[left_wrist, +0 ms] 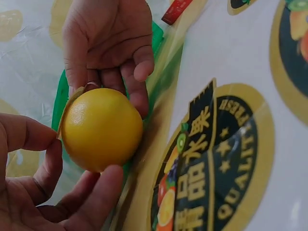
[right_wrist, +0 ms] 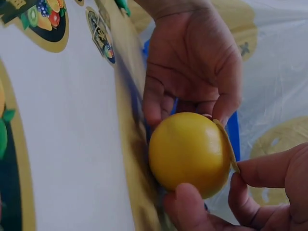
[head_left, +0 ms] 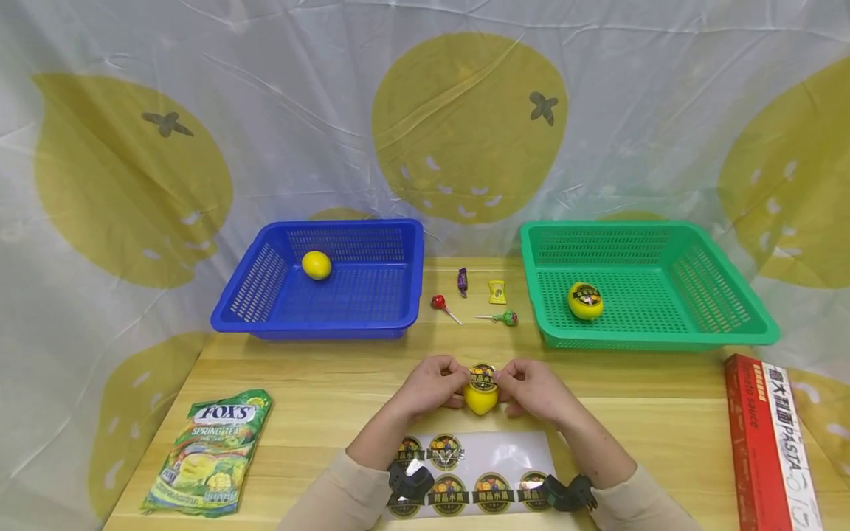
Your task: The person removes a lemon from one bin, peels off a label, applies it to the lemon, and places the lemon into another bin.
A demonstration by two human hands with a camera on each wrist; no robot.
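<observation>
Both hands, left hand [head_left: 430, 385] and right hand [head_left: 531, 389], pinch a lemon [head_left: 480, 399]; its half-pressed sticker [head_left: 482, 375] could crease or sit crooked.

Staged tabletop: printed backdrop sheet [head_left: 465, 125] behind wooden table [head_left: 319, 376].

Relative to the held lemon [head_left: 480, 399]: sticker sheet [head_left: 505, 450] just before it, candies [head_left: 478, 295] behind, baskets [head_left: 392, 313] [head_left: 551, 335] behind left and right.

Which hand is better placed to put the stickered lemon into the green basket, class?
Probably the right hand. It already grips the lemon, and the green basket lies on its side; the left hand would have to cross over.
</observation>
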